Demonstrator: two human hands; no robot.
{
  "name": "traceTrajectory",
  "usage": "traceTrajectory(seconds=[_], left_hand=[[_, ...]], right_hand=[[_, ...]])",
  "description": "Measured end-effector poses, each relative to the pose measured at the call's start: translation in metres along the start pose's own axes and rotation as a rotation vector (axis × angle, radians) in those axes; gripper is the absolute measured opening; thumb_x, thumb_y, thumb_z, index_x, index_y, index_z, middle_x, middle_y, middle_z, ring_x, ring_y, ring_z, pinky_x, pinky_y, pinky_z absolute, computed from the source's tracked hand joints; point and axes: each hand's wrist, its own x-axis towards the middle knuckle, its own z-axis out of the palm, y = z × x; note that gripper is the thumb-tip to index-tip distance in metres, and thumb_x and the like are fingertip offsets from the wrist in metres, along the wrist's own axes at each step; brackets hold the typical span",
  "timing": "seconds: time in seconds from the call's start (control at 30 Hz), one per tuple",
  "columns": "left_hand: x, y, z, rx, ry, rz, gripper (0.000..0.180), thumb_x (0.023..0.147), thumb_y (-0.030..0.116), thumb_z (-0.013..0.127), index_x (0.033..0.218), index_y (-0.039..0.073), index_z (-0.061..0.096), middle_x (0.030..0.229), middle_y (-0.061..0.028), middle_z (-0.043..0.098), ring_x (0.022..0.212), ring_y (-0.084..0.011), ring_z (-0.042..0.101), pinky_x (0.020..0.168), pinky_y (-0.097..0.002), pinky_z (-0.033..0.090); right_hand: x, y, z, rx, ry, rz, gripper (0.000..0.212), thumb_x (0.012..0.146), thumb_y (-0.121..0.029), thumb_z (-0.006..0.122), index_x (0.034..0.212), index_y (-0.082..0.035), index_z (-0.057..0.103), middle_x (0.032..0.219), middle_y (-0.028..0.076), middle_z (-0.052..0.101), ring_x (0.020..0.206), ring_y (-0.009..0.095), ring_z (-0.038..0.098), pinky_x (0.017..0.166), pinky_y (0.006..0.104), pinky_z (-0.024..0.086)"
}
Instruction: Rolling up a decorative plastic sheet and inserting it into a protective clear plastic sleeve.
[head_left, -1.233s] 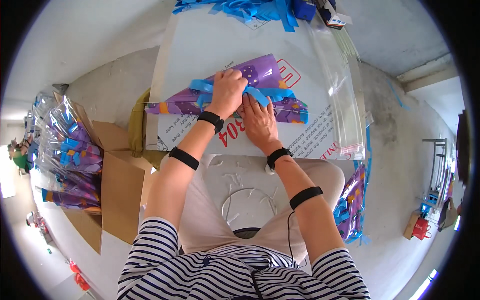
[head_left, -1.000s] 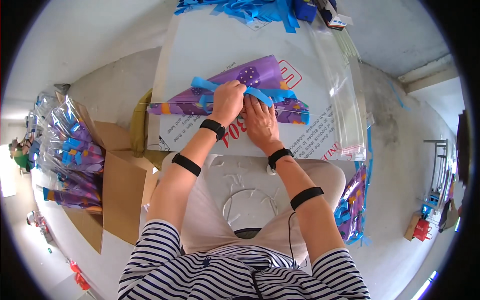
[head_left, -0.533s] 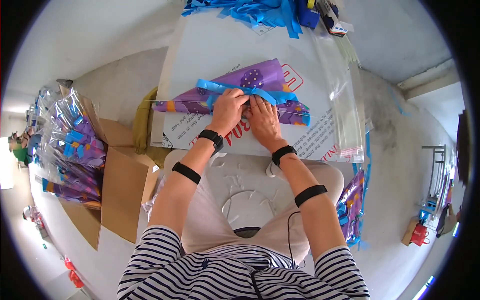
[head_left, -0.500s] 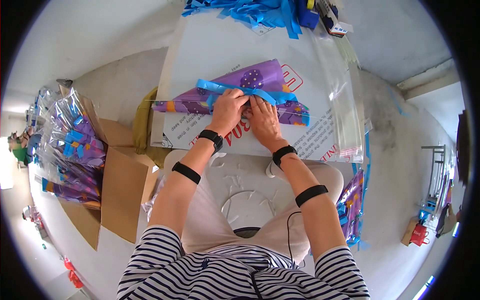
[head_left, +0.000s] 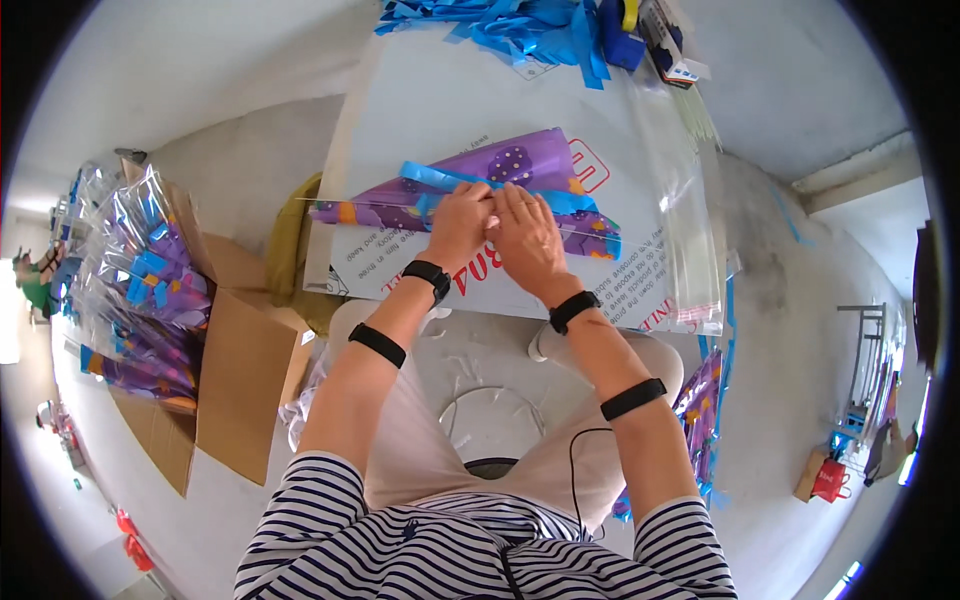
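Note:
A folded purple patterned sheet [head_left: 515,158], with a thin pale rod sticking out at its left end, lies across the white board on the tabletop. Around its middle runs a blue ribbon [head_left: 428,175], its loose end up on the left. My left hand [head_left: 462,225] is closed, fingers bent on the ribbon at the sheet's near side. Close beside it, my right hand [head_left: 530,240] presses its fingers together over the ribbon and sheet. The two hands nearly touch at the fingertips, which hide the exact spot where the ribbon is held.
Blue ribbon strips [head_left: 510,30] are heaped at the far edge, beside a blue tape dispenser [head_left: 622,45]. Clear plastic sleeves [head_left: 685,220] lie along the right. An open cardboard box [head_left: 245,385] at left holds wrapped purple bundles [head_left: 165,270]. More purple bundles [head_left: 702,405] hang at right.
My fingers have drawn closer together over the ribbon, and less of it shows between them. The whole view has shifted slightly; the sheet stays on the board.

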Motion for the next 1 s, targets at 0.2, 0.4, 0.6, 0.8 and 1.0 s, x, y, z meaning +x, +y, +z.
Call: traceTrajectory(seconds=[0.2, 0.4, 0.6, 0.8, 1.0], left_hand=[[-0.002, 0.001, -0.008, -0.104, 0.004, 0.004, 0.021, 0.073, -0.001, 0.074, 0.093, 0.004, 0.071, 0.097, -0.0062, 0.065, 0.099, -0.0301, 0.061, 0.082, -0.043, 0.052], [0.01, -0.018, -0.059, -0.08, 0.097, 0.026, 0.028, 0.069, 0.012, 0.082, 0.093, 0.004, 0.071, 0.119, -0.0103, 0.067, 0.112, -0.0339, 0.059, 0.097, -0.045, 0.047], [0.003, -0.054, -0.094, -0.012, -0.194, -0.064, 0.07, 0.053, 0.032, 0.096, 0.11, 0.009, 0.062, 0.139, -0.0131, 0.056, 0.135, -0.0338, 0.047, 0.108, -0.0469, 0.039], [-0.012, -0.056, -0.084, 0.0, -0.179, -0.03, 0.045, 0.066, 0.017, 0.09, 0.097, 0.008, 0.058, 0.119, -0.0086, 0.063, 0.118, -0.0318, 0.058, 0.099, -0.0441, 0.045], [-0.02, -0.058, -0.081, -0.126, -0.18, -0.184, 0.036, 0.073, 0.016, 0.085, 0.095, 0.007, 0.058, 0.098, -0.0069, 0.067, 0.099, -0.0315, 0.063, 0.096, -0.0452, 0.045]], right_hand=[[-0.01, 0.016, 0.002, 0.035, -0.153, -0.047, 0.064, 0.091, -0.028, 0.069, 0.143, 0.002, 0.048, 0.145, 0.02, 0.053, 0.137, 0.033, 0.047, 0.118, 0.0479, 0.034], [-0.018, 0.021, 0.008, 0.003, -0.115, -0.066, 0.065, 0.087, -0.027, 0.074, 0.14, 0.003, 0.053, 0.145, 0.02, 0.053, 0.137, 0.033, 0.047, 0.117, 0.0476, 0.036], [-0.012, 0.014, 0.006, -0.072, -0.125, -0.086, 0.061, 0.088, -0.03, 0.072, 0.137, 0.003, 0.055, 0.144, 0.019, 0.054, 0.135, 0.033, 0.049, 0.118, 0.0486, 0.035], [-0.012, 0.015, 0.007, -0.117, -0.088, -0.106, 0.058, 0.087, -0.03, 0.072, 0.133, 0.004, 0.059, 0.141, 0.02, 0.056, 0.134, 0.031, 0.05, 0.119, 0.0485, 0.033], [-0.012, 0.016, 0.008, -0.097, -0.075, -0.096, 0.056, 0.088, -0.029, 0.07, 0.133, 0.003, 0.059, 0.141, 0.018, 0.057, 0.135, 0.03, 0.05, 0.12, 0.0488, 0.03]])
